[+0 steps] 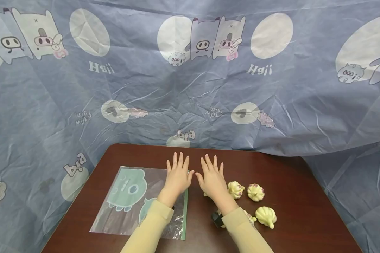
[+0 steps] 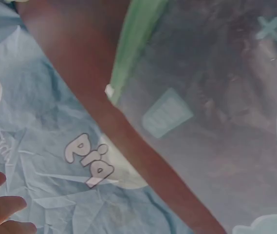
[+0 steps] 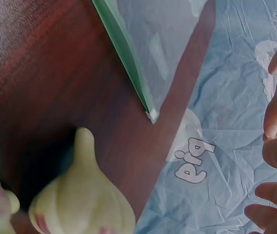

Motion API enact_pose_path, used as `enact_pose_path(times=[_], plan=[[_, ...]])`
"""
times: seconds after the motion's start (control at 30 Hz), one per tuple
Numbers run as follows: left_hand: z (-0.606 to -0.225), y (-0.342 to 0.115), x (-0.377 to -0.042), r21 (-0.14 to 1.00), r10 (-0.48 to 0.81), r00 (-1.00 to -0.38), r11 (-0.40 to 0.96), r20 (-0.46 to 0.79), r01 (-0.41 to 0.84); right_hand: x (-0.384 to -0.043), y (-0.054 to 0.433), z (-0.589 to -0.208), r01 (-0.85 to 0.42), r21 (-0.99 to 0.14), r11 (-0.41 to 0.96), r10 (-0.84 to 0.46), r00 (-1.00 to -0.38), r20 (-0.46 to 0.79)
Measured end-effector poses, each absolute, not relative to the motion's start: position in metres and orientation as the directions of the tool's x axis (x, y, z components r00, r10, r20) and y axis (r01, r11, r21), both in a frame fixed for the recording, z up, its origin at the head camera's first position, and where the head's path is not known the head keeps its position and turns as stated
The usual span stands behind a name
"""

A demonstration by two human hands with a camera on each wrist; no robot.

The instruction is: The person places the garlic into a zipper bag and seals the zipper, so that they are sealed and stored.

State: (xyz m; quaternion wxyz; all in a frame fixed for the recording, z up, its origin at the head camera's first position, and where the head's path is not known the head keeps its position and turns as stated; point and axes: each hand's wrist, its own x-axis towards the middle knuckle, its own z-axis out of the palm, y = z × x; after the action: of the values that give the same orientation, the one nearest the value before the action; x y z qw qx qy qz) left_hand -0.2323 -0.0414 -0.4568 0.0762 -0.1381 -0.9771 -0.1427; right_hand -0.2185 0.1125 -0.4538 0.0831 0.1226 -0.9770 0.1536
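Head view: a left hand and right hand spread wide, gripping nothing, over a dark table; a clear bag lies at eight o'clock from the left, garlic bulbs at four from the right. Left wrist: a cup-shaped print, unseen from the head, marks the bag; fingertips show at eight. Right wrist: one bulb's stem, close up, points to twelve.
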Motion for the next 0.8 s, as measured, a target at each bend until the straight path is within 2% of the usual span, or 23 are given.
enact_pose_path(times=[0.5,0.8], plan=[[-0.484,-0.059,-0.219,0.258,0.236,-0.956,0.926,0.175,0.276,-0.209,0.097,-0.483,-0.326,-0.287,0.901,-0.274,-0.939,0.206],[-0.496,-0.070,-0.205,0.281,0.251,-0.954,0.916,0.162,0.288,-0.198,0.088,-0.503,-0.357,-0.291,0.888,-0.320,-0.932,0.169]])
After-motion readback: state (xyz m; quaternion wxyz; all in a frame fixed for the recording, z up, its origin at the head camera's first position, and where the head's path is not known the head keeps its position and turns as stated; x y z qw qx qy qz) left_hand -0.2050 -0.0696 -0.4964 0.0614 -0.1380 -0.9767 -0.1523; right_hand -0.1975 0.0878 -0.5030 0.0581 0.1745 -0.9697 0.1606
